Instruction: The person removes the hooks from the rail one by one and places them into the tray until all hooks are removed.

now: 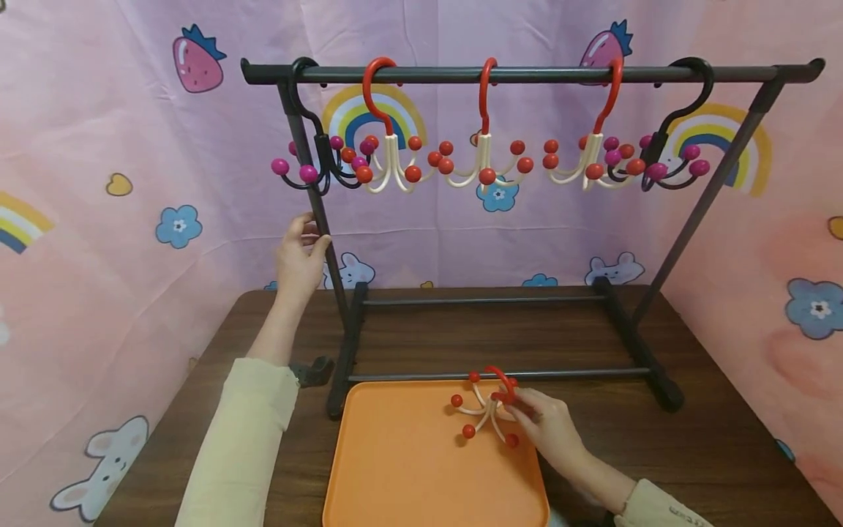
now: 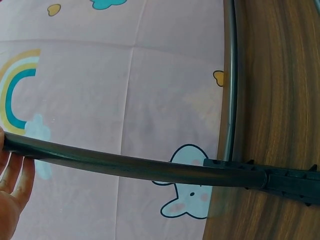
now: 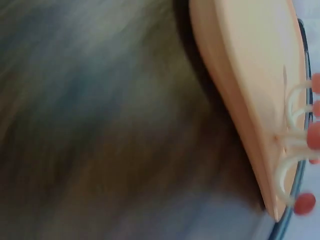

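My right hand [image 1: 553, 432] pinches the red hook of a cream pronged hanger [image 1: 490, 407] with red ball tips. That hanger is over the right far part of an orange tray [image 1: 421, 461]; I cannot tell whether it touches it. In the right wrist view its prongs [image 3: 281, 177] show at the right edge, but the hand does not. My left hand [image 1: 299, 260] grips the left post [image 1: 336, 274] of a dark metal rack, fingers behind it in the left wrist view. From the rack's top bar [image 1: 435, 75] hang several pronged hangers, such as a red-hooked one [image 1: 485, 150] mid-bar.
Black hangers with magenta balls hang at the bar's left [image 1: 324, 157] and right [image 1: 655, 150] ends. The rack's lower bar [image 1: 579, 373] runs just beyond the tray on a brown wooden table [image 1: 718, 439]. A patterned cloth [image 1: 448, 256] surrounds the table's back and sides.
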Motion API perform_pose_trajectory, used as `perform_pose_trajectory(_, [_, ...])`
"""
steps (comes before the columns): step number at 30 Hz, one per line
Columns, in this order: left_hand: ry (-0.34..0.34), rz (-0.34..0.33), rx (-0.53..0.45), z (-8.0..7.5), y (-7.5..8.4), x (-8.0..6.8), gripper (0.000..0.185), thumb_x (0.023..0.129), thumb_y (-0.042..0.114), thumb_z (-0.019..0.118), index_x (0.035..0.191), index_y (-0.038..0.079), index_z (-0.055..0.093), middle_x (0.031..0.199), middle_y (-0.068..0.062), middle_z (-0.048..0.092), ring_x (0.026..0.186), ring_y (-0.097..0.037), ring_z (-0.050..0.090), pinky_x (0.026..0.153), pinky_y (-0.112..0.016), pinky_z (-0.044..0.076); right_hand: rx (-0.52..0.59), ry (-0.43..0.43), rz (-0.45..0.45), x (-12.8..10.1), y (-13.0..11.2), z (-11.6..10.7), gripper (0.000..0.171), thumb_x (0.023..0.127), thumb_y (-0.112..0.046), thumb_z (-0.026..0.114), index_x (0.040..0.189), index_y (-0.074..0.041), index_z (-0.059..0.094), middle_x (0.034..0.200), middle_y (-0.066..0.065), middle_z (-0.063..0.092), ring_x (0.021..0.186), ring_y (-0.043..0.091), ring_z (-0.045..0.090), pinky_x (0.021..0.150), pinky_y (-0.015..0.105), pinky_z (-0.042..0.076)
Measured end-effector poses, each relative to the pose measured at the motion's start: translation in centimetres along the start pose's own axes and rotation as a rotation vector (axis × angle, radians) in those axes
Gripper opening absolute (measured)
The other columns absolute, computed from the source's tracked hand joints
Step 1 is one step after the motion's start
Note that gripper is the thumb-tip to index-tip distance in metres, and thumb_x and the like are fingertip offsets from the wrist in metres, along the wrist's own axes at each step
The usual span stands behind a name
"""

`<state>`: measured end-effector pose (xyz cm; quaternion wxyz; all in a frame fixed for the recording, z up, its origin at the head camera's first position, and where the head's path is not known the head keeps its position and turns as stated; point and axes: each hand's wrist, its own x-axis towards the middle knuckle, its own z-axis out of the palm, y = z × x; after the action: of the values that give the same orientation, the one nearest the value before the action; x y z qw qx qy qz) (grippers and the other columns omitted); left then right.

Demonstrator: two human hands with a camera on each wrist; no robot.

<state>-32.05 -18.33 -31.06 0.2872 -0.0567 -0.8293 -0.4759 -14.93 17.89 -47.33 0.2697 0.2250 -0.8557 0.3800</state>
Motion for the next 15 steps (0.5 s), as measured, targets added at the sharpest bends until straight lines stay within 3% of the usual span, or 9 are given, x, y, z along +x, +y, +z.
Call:
perform_pose_trajectory(4, [0.002,0.008,-0.004,0.0,0.0,0.1,0.037,0.089,0.012,0.057,0.124,0.009,0.049,0.109,-0.017,0.058,0.098,-0.027,0.059,0.091,-0.038,0.048,-0.070,0.024,-0.039,1.7,0.8,-2.6,0.034,0.068,0.009,0.072,0.099,-0.006,0.068,0.090,0.002,0.069,0.079,0.011,0.066,0.070,0.007,0.048])
perform_pose_trajectory(11, [-0.009,0.003,0.007,-0.2,0.0,0.1,0.037,0.090,0.013,0.056,0.126,0.010,0.048,0.111,-0.017,0.057,0.101,-0.028,0.058,0.092,-0.039,0.047,-0.283,0.141,-0.172,7.8,1.2,-10.2,0.026,0.071,0.002,0.073,0.095,-0.007,0.069,0.084,0.002,0.068,0.076,0.011,0.062,0.065,0.007,0.043])
perform_pose_trajectory(15, [-0.007,0.003,0.005,0.0,0.1,0.0,0.037,0.090,0.012,0.056,0.126,0.009,0.048,0.111,-0.017,0.057,0.100,-0.028,0.059,0.091,-0.038,0.048,-0.352,0.261,-0.219,11.4,0.1,-14.6,0.026,0.069,0.002,0.074,0.093,-0.006,0.070,0.082,0.007,0.069,0.077,-0.005,0.056,0.062,0.006,0.037])
